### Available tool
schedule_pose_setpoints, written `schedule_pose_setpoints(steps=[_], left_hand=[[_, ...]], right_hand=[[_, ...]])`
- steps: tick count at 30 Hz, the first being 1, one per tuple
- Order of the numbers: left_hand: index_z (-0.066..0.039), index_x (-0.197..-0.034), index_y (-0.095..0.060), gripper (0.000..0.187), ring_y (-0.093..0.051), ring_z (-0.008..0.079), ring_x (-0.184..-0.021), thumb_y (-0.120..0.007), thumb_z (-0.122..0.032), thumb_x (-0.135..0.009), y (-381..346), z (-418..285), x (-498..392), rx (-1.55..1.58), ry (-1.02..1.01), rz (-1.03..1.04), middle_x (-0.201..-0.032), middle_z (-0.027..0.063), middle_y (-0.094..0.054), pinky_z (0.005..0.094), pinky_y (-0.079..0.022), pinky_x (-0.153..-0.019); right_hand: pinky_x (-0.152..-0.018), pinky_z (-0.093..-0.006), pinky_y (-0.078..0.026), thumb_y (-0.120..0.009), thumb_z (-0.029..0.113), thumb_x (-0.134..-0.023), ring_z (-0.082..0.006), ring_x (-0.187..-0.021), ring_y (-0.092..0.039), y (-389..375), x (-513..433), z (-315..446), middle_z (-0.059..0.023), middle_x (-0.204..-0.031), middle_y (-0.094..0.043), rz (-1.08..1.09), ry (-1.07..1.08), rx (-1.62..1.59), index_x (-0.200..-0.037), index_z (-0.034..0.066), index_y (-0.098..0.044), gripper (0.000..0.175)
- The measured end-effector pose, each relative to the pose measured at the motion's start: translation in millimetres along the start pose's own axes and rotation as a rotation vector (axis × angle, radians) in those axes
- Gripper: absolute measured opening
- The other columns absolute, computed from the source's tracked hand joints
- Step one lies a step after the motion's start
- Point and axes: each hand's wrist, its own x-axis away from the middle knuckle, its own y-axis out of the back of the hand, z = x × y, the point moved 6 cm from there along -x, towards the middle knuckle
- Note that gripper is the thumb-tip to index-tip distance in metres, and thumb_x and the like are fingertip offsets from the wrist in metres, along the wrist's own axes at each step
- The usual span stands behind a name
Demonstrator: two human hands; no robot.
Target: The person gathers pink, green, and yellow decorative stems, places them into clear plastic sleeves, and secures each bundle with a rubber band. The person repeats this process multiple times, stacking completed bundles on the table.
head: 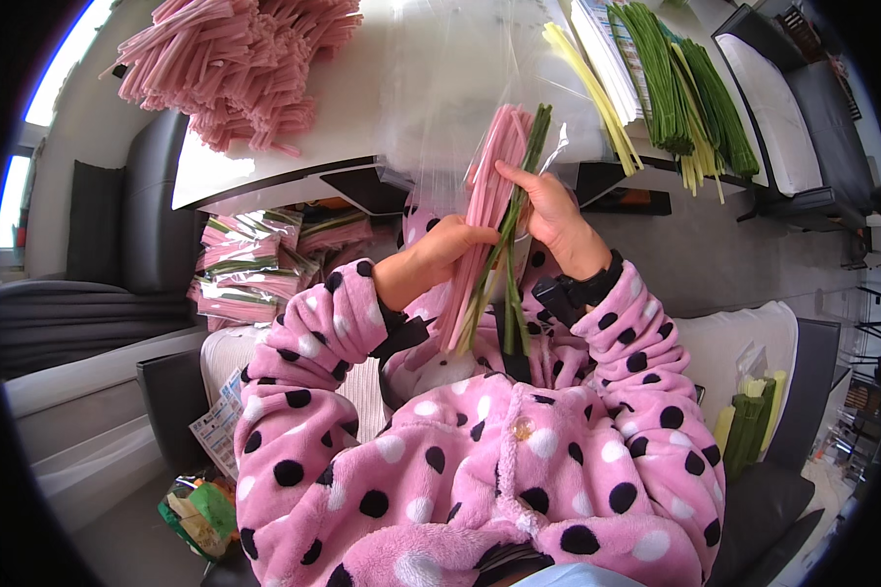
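A bundle of pink fuzzy stems, probably pipe cleaners (pixel 495 172), slants upright before my chest, with dark green and some yellowish stems (pixel 512 293) along its right side. My left hand (pixel 440 253) grips the pink stems around their middle, its thumb lying across them. Higher up, my right hand (pixel 550 213) is closed around the green stems, with its index finger touching the pink ones. Clear plastic film (pixel 440 95) lies on the table behind the bundle, partly hidden by it.
A large pink stem pile (pixel 227 66) lies at the table's left. Green bundles (pixel 650 81), yellow stems (pixel 595 95) and white sheets (pixel 606 59) lie at the right. Bagged pink and green bundles (pixel 246 264) are stacked below the table's left edge. More green stems (pixel 749 425) rest on the seat at right.
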Motion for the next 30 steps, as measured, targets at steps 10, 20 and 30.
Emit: schedule_pose_setpoints(steps=[10, 20, 30], left_hand=[[0.005, -0.105, -0.058, 0.029, -0.061, 0.0170, -0.074, -0.055, -0.012, -0.082, 0, -10, 9, 0.121, 0.063, 0.083, -0.087, 0.0096, -0.063, 0.0290, -0.050, -0.068], [0.004, -0.106, -0.057, 0.031, -0.062, 0.0217, -0.076, -0.055, -0.014, -0.080, -22, -3, 12, 0.334, 0.113, 0.254, -0.089, 0.0131, -0.063, 0.0335, -0.050, -0.075], [0.002, -0.096, -0.057, 0.027, -0.059, 0.0200, -0.080, -0.058, -0.007, -0.070, -1, 30, 27, 0.026, 0.164, 0.409, -0.088, 0.0097, -0.060, 0.0307, -0.048, -0.077]], right_hand=[[-0.083, -0.0360, -0.051, -0.056, 0.015, -0.089, -0.0235, -0.092, -0.063, -8, 0, 14, -0.0164, -0.103, -0.063, 0.014, 0.034, 0.011, -0.109, -0.0074, -0.055, 0.031], [-0.064, -0.0331, -0.055, -0.064, 0.011, -0.083, -0.0197, -0.073, -0.065, -17, 4, 19, -0.0107, -0.088, -0.064, -0.004, 0.059, -0.043, -0.100, -0.0032, -0.058, 0.023], [-0.067, -0.0330, -0.055, -0.062, 0.010, -0.084, -0.0204, -0.076, -0.065, -8, 8, 44, -0.0122, -0.090, -0.065, -0.027, 0.141, -0.029, -0.100, -0.0028, -0.059, 0.021]])
